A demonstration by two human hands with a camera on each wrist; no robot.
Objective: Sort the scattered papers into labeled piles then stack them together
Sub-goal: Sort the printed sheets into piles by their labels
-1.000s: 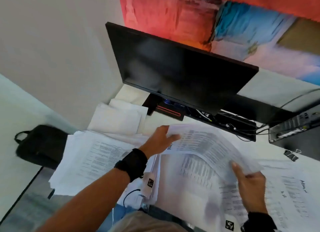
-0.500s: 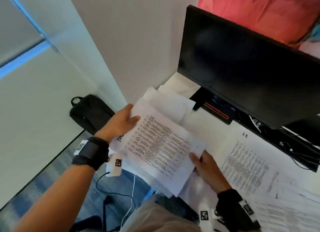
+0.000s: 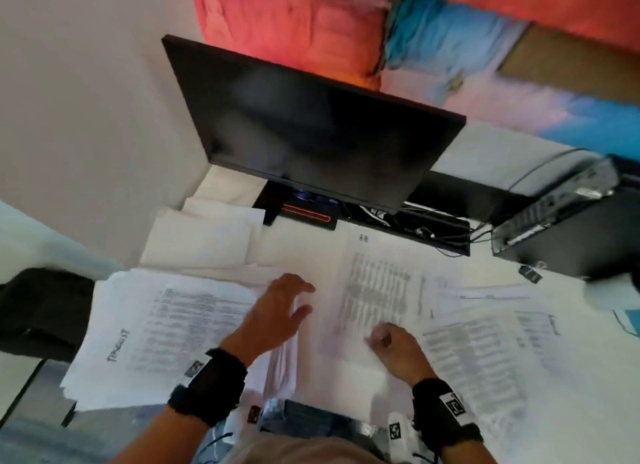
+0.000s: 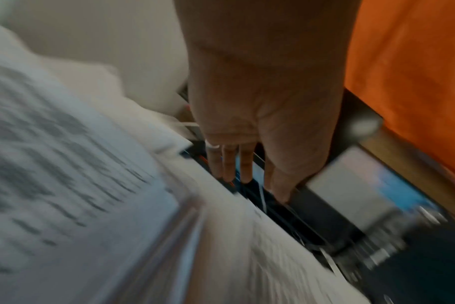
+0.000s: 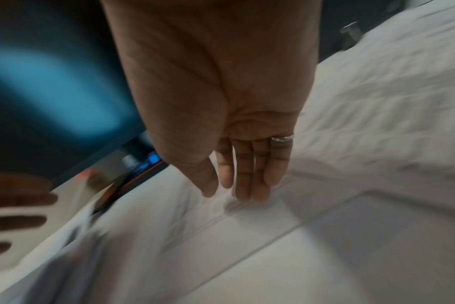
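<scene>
Three piles of printed sheets lie across the white desk [image 3: 304, 252]. The left pile [image 3: 173, 328] carries a handwritten label on its near edge. The middle pile [image 3: 377, 290] has a short label at its far end. The right pile [image 3: 485, 353] is labelled at its right side. Blank sheets [image 3: 207, 235] sit at the back left. My left hand [image 3: 284, 308] hovers with spread fingers between the left and middle piles and holds nothing; its fingers [image 4: 231, 164] are straight. My right hand [image 3: 391, 342] touches the middle pile with its fingertips [image 5: 249, 195].
A dark monitor [image 3: 311, 124] stands behind the piles, with cables [image 3: 433, 231] under it. A small computer box [image 3: 561, 214] and a binder clip [image 3: 530, 273] are at the back right. A black bag [image 3: 41, 311] lies on the floor to the left.
Both hands carried a sheaf of printed sheets from the middle to the left pile and let it go. They are now back at the middle, holding nothing.
</scene>
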